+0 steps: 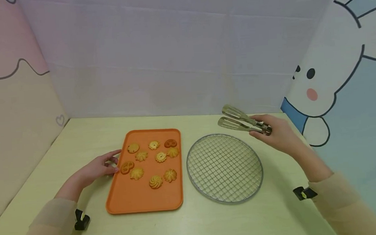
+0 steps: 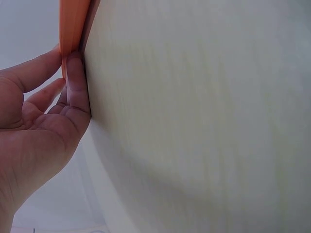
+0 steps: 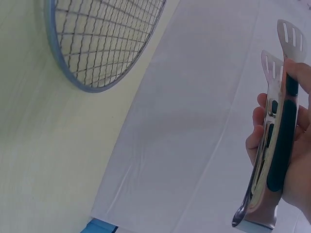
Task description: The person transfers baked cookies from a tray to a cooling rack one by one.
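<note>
At the left edge of the orange tray [image 1: 145, 202], my left hand [image 1: 95, 170] grips the rim; in the left wrist view, fingers [image 2: 75, 80] lie along the tray's edge [image 2: 73, 29] close over the table. Several cookies lie on the tray, among them a pretzel-shaped cookie [image 1: 127, 167] and a swirled cookie [image 1: 155, 182]. My right hand [image 1: 282, 134] holds metal tongs [image 1: 237, 118] in the air beyond the round wire rack's far right side. In the right wrist view the tongs [image 3: 282, 141] show dark green grips and slotted ends standing slightly apart.
Right of the tray lies a round wire cooling rack [image 1: 225, 168], flat on the pale wooden table [image 1: 215, 224]. A pale cloth wall [image 1: 171, 60] rises behind the table, and panels with cartoon drawings [image 1: 336, 85] flank it on both sides.
</note>
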`<state>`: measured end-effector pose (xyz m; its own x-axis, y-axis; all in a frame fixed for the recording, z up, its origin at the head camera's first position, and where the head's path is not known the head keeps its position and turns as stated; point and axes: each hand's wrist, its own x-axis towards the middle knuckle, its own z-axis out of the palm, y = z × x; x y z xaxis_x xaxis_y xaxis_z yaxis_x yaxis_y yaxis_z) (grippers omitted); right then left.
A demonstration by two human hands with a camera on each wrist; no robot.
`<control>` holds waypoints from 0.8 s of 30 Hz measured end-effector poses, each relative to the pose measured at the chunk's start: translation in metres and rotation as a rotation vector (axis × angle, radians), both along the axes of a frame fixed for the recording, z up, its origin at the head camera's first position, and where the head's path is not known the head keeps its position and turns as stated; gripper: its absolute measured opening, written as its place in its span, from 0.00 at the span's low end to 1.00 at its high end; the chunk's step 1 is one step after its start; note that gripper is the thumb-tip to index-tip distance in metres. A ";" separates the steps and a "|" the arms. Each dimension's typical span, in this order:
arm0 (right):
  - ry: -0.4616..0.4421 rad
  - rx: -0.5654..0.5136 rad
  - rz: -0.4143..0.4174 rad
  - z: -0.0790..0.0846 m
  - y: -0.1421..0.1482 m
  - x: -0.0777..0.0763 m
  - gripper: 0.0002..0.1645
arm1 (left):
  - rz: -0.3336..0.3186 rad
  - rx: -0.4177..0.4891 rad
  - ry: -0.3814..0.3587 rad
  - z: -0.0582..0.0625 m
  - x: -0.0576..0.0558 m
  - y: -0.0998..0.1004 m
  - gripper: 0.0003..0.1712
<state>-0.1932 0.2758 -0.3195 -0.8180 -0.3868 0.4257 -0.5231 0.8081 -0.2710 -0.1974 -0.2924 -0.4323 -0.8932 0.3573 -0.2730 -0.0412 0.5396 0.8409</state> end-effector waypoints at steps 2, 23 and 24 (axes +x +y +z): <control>0.017 -0.012 0.009 0.002 -0.006 0.003 0.27 | 0.002 -0.002 -0.002 0.000 0.000 0.000 0.43; 0.043 -0.017 0.120 -0.007 -0.073 0.032 0.29 | 0.026 0.002 -0.029 0.003 0.000 0.002 0.43; 0.043 -0.015 0.124 -0.009 -0.076 0.033 0.29 | 0.026 -0.001 -0.029 0.003 0.000 0.003 0.42</control>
